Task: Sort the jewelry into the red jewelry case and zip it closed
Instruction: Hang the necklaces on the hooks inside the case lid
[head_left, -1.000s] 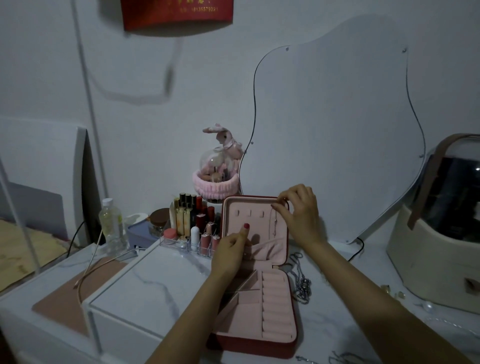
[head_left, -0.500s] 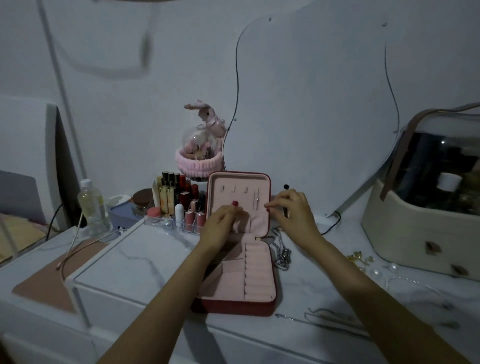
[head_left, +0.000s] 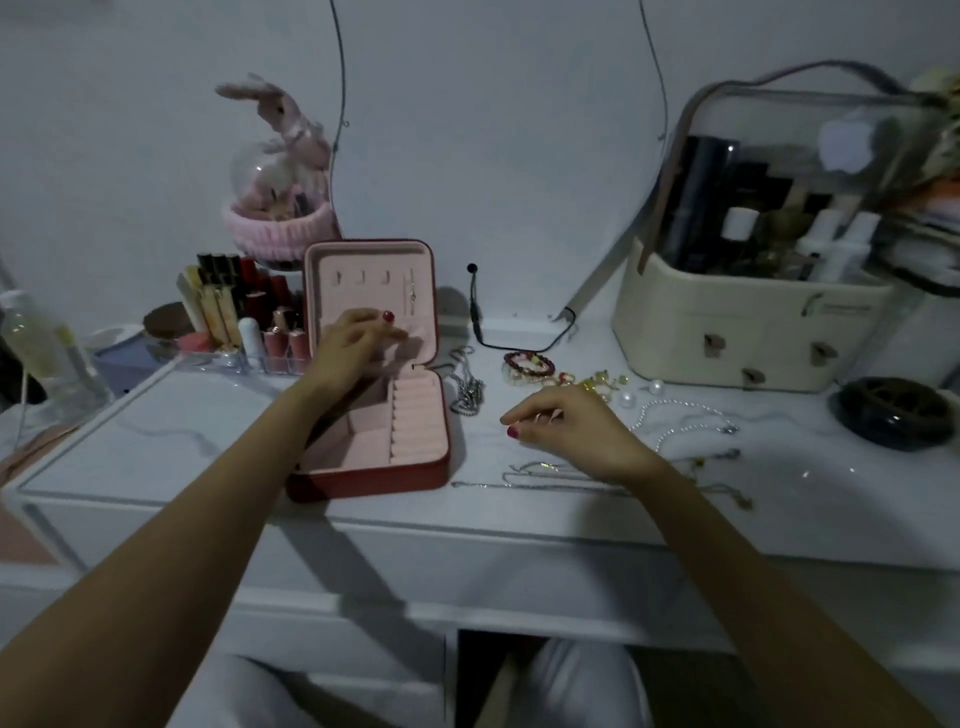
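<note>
Case (head_left: 395, 415) open near tabletop front edge, our left hand (head_left: 353, 348) resting on lid pocket, fingers loosely bent, gripping nothing we can see. Right hand (head_left: 566, 431) loosely curled, empty-looking, over thin chain (head_left: 535, 475); chain lies lengthwise along front edge, right hand nearer.

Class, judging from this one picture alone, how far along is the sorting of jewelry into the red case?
Done: the red jewelry case stands open, with one thin chain hanging in its lid. In hand: the left hand rests inside the lid; the right hand reaches over the loose pieces, apparently holding nothing. Left: the beaded bracelet, pearl strand, silver chains and zipping.
</note>
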